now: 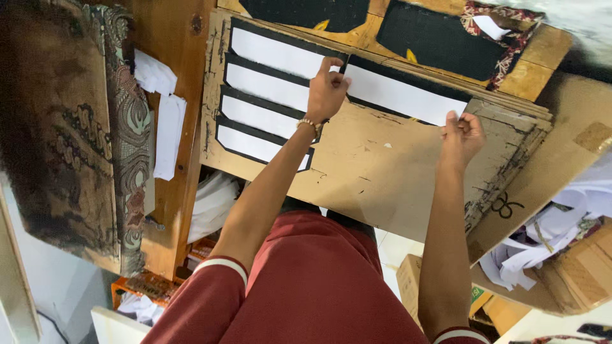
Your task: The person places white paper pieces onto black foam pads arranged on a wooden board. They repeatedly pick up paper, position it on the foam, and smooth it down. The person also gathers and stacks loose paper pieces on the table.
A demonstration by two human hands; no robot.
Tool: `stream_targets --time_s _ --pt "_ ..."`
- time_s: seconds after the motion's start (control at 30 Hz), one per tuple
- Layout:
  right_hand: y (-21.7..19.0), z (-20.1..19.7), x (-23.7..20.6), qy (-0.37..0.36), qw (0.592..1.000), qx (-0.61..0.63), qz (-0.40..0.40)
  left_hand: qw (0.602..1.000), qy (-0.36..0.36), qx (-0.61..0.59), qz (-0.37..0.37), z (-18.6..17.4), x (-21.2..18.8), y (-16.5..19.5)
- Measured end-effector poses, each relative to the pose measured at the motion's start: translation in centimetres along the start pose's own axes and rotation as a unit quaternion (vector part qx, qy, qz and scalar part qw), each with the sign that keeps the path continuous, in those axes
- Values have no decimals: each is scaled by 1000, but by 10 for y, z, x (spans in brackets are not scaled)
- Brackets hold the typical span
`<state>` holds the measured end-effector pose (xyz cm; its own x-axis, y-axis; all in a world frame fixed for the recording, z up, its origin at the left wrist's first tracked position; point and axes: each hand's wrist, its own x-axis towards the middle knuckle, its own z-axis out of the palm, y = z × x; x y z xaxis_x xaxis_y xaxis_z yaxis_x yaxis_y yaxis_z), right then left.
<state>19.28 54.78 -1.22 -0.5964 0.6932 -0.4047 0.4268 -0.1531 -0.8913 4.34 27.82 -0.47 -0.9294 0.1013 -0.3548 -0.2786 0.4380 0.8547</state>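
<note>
A long white paper strip on black backing (401, 94) lies across a worn cardboard board (376, 172). My left hand (326, 89), with a bracelet at the wrist, pinches the strip's left end. My right hand (462, 135) pinches its right end near the board's edge. To the left of my left hand, several similar white strips with black borders (264, 102) lie in a column on the same board, partly overlapping one another. Both my forearms reach up from dark red sleeves with white trim.
Two black pieces (437, 38) lie on the wooden surface beyond the board, one beside patterned fabric (510, 32). White paper slips (167, 127) rest on a wooden plank at left, next to patterned cloth (127, 127). Paper scraps fill a cardboard box (561, 255) at right.
</note>
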Motion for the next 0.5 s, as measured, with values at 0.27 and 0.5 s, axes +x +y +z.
stream_targets --time_s 0.27,0.5 --pt "28 2 27 18 994 -66 -86 997 56 45 34 11 -1 2" --pt "35 0 30 15 993 -97 -59 990 85 87 73 15 -1 -1"
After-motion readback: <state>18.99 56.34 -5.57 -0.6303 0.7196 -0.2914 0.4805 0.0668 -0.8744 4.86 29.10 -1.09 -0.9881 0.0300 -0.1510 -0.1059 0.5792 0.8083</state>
